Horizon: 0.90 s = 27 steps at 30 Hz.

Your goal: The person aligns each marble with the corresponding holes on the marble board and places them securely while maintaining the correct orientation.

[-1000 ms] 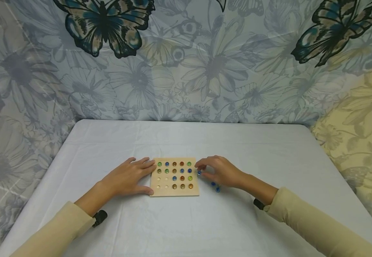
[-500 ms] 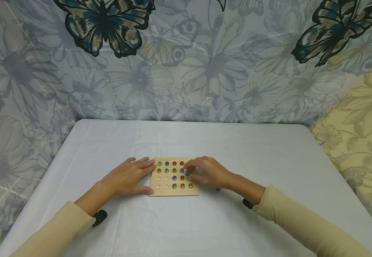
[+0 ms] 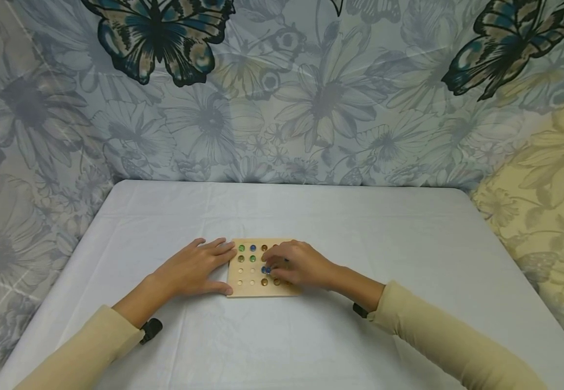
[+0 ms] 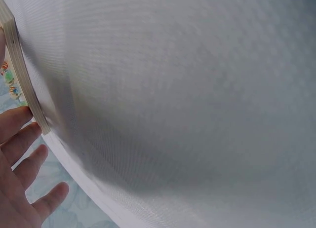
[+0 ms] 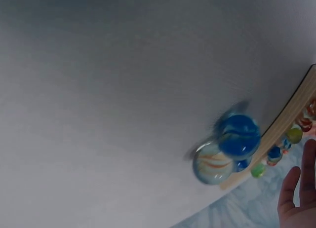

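Behind, floral fabric (image 3: 311,135) borders the board's (image 3: 246,291) white table (image 3: 262,346).

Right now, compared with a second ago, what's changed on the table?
The right hand has moved left from beside the board to over it, carrying a pinched blue marble toward the four empty holes. I see nothing newly grasped or let go. The left hand stays at the board's left edge, the board hasn't visibly moved, and those holes remain empty.
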Each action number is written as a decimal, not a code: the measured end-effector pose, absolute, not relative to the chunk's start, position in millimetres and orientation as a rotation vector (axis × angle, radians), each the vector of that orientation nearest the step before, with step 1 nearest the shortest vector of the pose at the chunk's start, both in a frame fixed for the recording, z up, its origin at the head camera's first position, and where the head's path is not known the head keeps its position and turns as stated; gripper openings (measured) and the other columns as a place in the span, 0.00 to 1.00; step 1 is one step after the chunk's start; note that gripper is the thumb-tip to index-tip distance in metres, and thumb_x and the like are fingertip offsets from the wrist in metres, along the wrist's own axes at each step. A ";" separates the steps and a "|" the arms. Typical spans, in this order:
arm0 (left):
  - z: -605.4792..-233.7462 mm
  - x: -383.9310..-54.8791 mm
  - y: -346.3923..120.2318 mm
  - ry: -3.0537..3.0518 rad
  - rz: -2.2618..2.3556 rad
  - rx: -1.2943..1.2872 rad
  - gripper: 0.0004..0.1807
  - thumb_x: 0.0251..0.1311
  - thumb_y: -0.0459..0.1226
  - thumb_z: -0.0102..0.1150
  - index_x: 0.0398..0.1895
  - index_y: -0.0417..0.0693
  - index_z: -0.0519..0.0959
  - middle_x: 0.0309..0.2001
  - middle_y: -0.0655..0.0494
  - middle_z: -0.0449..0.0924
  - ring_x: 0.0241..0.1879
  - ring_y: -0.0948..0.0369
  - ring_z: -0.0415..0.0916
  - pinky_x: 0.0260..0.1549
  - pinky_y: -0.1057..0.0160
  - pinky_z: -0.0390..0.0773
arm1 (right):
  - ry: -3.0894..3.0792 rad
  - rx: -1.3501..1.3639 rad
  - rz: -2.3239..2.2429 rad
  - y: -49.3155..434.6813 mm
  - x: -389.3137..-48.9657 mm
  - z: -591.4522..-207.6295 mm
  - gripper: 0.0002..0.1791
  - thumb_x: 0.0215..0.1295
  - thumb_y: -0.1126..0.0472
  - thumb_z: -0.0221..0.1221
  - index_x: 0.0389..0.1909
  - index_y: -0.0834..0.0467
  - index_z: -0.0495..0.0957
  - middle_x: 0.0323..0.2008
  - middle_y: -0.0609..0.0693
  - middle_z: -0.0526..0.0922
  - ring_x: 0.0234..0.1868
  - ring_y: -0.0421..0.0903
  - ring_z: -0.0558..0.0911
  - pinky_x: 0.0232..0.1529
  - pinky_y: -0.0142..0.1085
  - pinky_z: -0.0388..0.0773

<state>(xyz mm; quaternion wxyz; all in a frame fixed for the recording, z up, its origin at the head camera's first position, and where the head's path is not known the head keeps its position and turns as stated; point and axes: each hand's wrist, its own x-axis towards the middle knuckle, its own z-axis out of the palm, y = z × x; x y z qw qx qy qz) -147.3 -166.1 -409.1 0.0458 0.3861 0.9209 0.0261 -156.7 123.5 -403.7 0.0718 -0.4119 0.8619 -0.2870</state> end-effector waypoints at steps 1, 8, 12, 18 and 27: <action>-409.2 -147.3 -166.3 2.811 0.082 1.178 0.50 0.57 0.70 0.53 0.73 0.46 0.67 0.72 0.49 0.65 0.71 0.48 0.62 0.63 0.38 0.65 | 2.588 -1.242 -0.857 121.8 -156.3 -403.8 0.18 0.61 0.62 0.69 0.52 0.57 0.81 0.41 0.42 0.87 0.46 0.37 0.83 0.60 0.44 0.72; -408.7 -147.1 -166.7 2.809 0.078 1.179 0.50 0.57 0.70 0.53 0.73 0.46 0.67 0.73 0.50 0.64 0.71 0.49 0.62 0.64 0.39 0.64 | 2.589 -1.309 -0.839 110.4 -154.1 -403.1 0.16 0.62 0.61 0.69 0.51 0.58 0.83 0.40 0.43 0.87 0.42 0.37 0.84 0.55 0.40 0.74; -408.4 -147.1 -166.8 2.806 0.086 1.183 0.50 0.57 0.70 0.53 0.73 0.45 0.67 0.73 0.50 0.64 0.72 0.48 0.61 0.64 0.39 0.64 | 2.593 -1.317 -0.824 104.9 -153.0 -403.9 0.15 0.62 0.61 0.69 0.49 0.57 0.84 0.40 0.42 0.86 0.40 0.36 0.83 0.53 0.38 0.74; -408.9 -147.4 -167.5 2.811 0.085 1.194 0.50 0.57 0.70 0.54 0.73 0.45 0.67 0.73 0.49 0.65 0.71 0.48 0.62 0.64 0.39 0.64 | 2.594 -1.341 -0.822 98.7 -151.0 -405.0 0.12 0.62 0.64 0.67 0.47 0.56 0.84 0.39 0.42 0.87 0.38 0.37 0.81 0.54 0.37 0.75; -408.6 -147.5 -167.9 2.799 0.096 1.185 0.50 0.57 0.70 0.53 0.73 0.46 0.67 0.73 0.49 0.64 0.71 0.48 0.62 0.64 0.39 0.64 | 2.587 -1.353 -0.718 91.6 -148.6 -405.9 0.13 0.63 0.62 0.67 0.49 0.55 0.84 0.39 0.40 0.87 0.42 0.35 0.81 0.54 0.37 0.73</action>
